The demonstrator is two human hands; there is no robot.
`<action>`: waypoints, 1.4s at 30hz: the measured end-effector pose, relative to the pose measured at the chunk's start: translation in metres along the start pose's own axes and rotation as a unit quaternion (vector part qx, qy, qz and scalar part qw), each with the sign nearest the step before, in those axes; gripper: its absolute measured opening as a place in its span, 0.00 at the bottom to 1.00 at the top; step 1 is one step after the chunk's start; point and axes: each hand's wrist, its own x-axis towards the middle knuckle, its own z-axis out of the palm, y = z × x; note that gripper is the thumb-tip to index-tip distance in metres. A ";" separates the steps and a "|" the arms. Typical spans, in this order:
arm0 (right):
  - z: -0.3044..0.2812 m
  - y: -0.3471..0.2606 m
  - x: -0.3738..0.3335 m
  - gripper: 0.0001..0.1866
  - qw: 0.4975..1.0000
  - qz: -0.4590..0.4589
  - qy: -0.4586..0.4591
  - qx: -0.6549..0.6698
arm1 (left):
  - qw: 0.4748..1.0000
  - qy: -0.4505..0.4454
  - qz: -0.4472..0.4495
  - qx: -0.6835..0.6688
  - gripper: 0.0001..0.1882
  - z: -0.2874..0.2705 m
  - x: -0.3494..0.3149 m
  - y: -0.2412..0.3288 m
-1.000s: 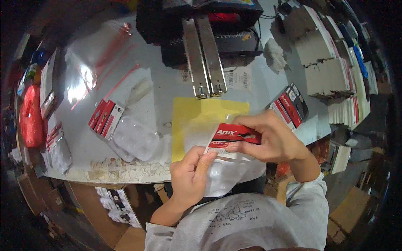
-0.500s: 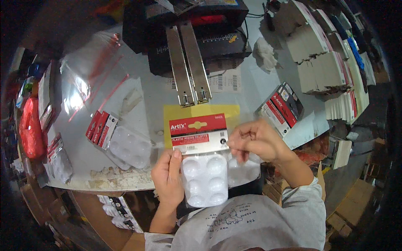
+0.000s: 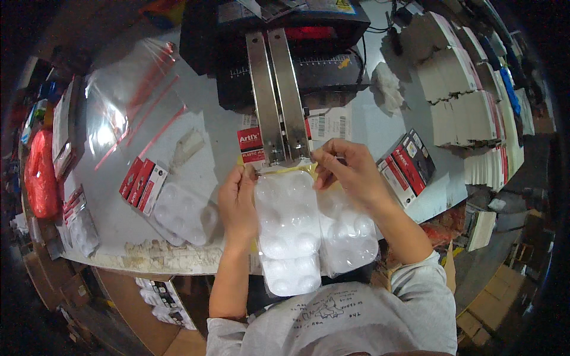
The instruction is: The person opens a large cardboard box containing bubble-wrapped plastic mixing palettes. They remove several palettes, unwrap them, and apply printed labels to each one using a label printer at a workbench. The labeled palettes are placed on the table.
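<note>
A bagged white plastic paint palette (image 3: 288,213) with round wells lies in front of me. Its red header card (image 3: 250,142) reaches under the two metal bars (image 3: 276,98) of a black machine. My left hand (image 3: 236,202) pinches the pack's left edge, just below the card. At the right edge, my right hand (image 3: 349,173) has thumb and fingers closed on the pack near the bar tips. Another white palette (image 3: 292,277) shows beneath the near end. To the right a further bagged palette (image 3: 349,240) sits partly under my right forearm.
The black machine (image 3: 237,83) stands at the table's far side. Carded palettes (image 3: 184,210) and clear bags with red strips (image 3: 133,101) lie left. Black-and-red packs (image 3: 409,163) and tall stacks of cards (image 3: 454,101) are right. An open carton (image 3: 136,308) sits below the near edge.
Both hands have moved the palette pack forward, so its header card is now beneath the metal bars. A second palette now shows under it. My right hand has shifted forward along the pack's edge.
</note>
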 end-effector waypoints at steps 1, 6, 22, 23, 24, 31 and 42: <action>-0.003 -0.001 -0.002 0.11 0.997 -0.064 -0.009 -0.046 | 0.998 0.015 0.000 0.058 0.12 -0.004 0.000 -0.001; -0.065 -0.003 -0.036 0.13 0.934 -0.206 0.218 -0.193 | 0.965 0.128 0.037 0.225 0.15 -0.075 0.000 0.006; -0.138 0.044 -0.067 0.40 0.883 -0.082 0.248 -0.389 | 0.884 0.097 0.169 0.426 0.13 -0.046 -0.071 0.044; -0.141 0.047 -0.067 0.33 0.891 -0.121 0.255 -0.356 | 0.899 0.117 0.174 0.385 0.15 -0.052 -0.074 0.042; -0.142 0.051 -0.067 0.27 0.898 -0.130 0.282 -0.312 | 0.896 0.120 0.151 0.399 0.18 -0.056 -0.076 0.037; -0.134 0.073 -0.069 0.21 0.799 -0.290 0.407 -0.334 | 0.902 0.142 0.230 0.337 0.22 -0.051 -0.074 0.017; -0.110 0.035 -0.080 0.17 0.795 -0.218 0.365 -0.432 | 0.923 0.030 0.155 0.350 0.09 -0.028 -0.083 0.009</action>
